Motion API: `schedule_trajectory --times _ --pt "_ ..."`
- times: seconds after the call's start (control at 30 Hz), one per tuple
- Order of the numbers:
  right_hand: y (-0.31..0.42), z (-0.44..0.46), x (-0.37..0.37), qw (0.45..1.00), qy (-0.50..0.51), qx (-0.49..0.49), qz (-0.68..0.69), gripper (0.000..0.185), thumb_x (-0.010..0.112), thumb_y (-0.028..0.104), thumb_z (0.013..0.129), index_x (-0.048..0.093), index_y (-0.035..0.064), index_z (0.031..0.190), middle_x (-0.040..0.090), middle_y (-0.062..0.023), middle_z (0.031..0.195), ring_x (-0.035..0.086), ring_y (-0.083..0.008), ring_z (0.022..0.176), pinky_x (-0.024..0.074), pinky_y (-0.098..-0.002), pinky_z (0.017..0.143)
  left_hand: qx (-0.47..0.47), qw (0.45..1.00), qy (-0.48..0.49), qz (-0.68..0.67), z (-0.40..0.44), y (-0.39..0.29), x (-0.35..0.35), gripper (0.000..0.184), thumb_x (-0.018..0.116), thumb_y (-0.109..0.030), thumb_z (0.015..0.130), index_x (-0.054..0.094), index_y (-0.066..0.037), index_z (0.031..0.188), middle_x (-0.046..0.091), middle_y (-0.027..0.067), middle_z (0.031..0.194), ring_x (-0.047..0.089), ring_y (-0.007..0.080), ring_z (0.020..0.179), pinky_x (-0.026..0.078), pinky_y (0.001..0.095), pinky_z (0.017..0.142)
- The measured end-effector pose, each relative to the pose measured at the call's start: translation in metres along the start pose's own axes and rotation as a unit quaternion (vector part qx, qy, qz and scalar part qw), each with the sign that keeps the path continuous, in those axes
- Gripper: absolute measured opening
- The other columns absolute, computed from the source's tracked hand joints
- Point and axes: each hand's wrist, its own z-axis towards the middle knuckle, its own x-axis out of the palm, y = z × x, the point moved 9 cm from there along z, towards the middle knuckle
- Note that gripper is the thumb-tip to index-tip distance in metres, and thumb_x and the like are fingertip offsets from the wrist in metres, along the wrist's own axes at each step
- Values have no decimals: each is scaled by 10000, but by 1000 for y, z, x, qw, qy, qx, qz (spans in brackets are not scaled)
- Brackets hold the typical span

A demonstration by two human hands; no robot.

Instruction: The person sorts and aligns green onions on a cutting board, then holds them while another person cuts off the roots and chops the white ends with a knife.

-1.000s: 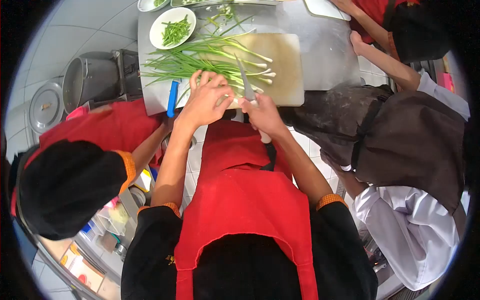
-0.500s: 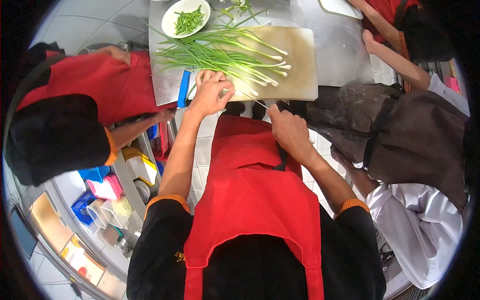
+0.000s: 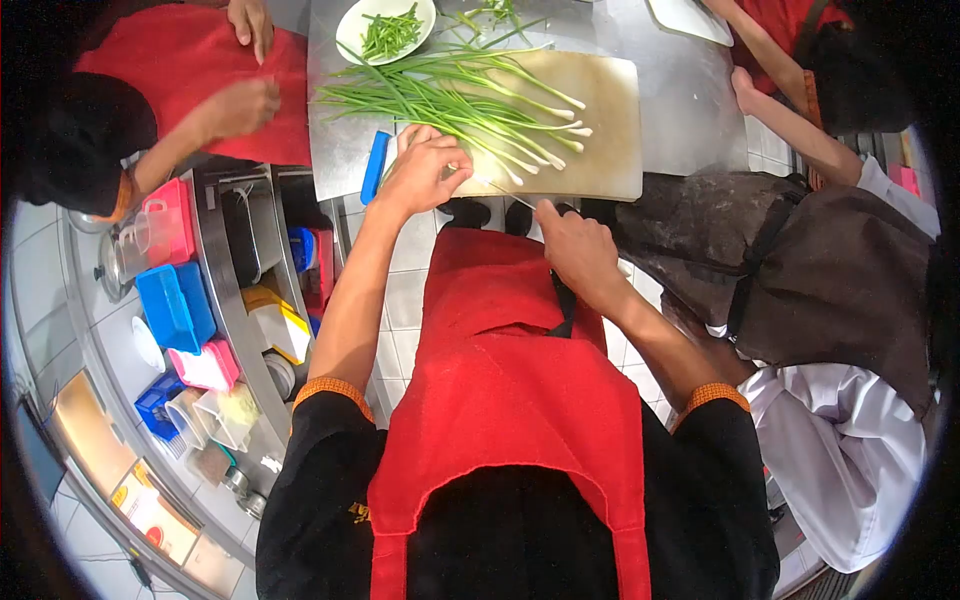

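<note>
Green onions (image 3: 450, 95) lie across a stained white cutting board (image 3: 612, 130), their white bulbs toward the right. At the board's near left edge my left hand (image 3: 425, 175) is closed in a pinch; what sits between its fingertips is too small to make out. My right hand (image 3: 580, 250) is wrapped round a knife below the board's near edge. The thin blade (image 3: 507, 193) points up and left toward my left hand. A blue-handled tool (image 3: 376, 167) lies just left of my left hand. Cut green pieces fill a white bowl (image 3: 425, 20) behind the onions.
A co-worker in a red apron (image 3: 230, 70) stands at the left, beside shelves with a blue basket (image 3: 178, 305). Another co-worker in a brown apron (image 3: 830, 270) is close on my right. A third person's arms (image 3: 800, 120) reach the steel table (image 3: 690, 100) at the far right.
The knife has come down from over the onions to the board's near edge. The left co-worker has moved away from my left arm, up and left, uncovering the shelves. The view has shifted.
</note>
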Motion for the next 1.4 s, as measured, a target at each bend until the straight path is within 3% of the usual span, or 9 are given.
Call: schedule_trajectory --times 0.8,1.0,1.07,1.17,1.2,1.27,1.4 --pt "4 6 -3 999 5 -3 33 114 490 180 954 507 79 1004 627 -194 640 642 -410 592 505 -527 521 -18 999 37 -9 12 -1 -2 82 681 -193 784 675 -117 753 603 15 732 512 250 923 263 455 978" --pt "6 5 -2 1000 -3 9 19 77 497 123 914 502 78 977 634 -201 638 653 -407 592 518 -517 521 -16 999 34 -14 14 -2 -3 80 677 -195 784 674 -123 750 606 12 743 511 252 907 269 446 963" --pt "8 5 -4 999 -30 -1 -34 27 492 94 898 481 95 923 633 -154 608 668 -339 570 523 -449 481 -15 999 30 -18 14 -1 -3 82 676 -197 784 673 -123 748 603 12 741 511 251 900 271 446 958" --pt "5 8 3 998 -23 10 -63 39 497 87 891 478 103 920 630 -149 605 672 -330 570 525 -449 477 -14 999 31 -19 14 1 -1 85 675 -200 784 672 -124 746 598 13 734 510 249 888 273 445 951" --pt "3 10 4 998 -22 10 -62 39 497 87 891 478 103 920 630 -149 605 672 -330 570 525 -449 477 -15 999 33 -15 14 3 0 85 675 -201 784 671 -125 745 595 13 730 510 248 883 274 444 949" --pt "-7 15 15 999 30 25 -7 139 486 80 882 469 104 1018 635 -211 695 655 -425 632 511 -536 528 -15 999 32 -11 14 3 0 85 675 -202 785 672 -128 745 594 13 726 509 246 879 275 443 947" --pt "-19 18 25 1000 3 -3 -20 69 477 90 899 476 115 964 639 -188 658 671 -386 608 530 -496 502 -22 999 50 0 15 7 5 103 697 -232 805 678 -142 758 595 0 757 507 230 888 261 453 954"
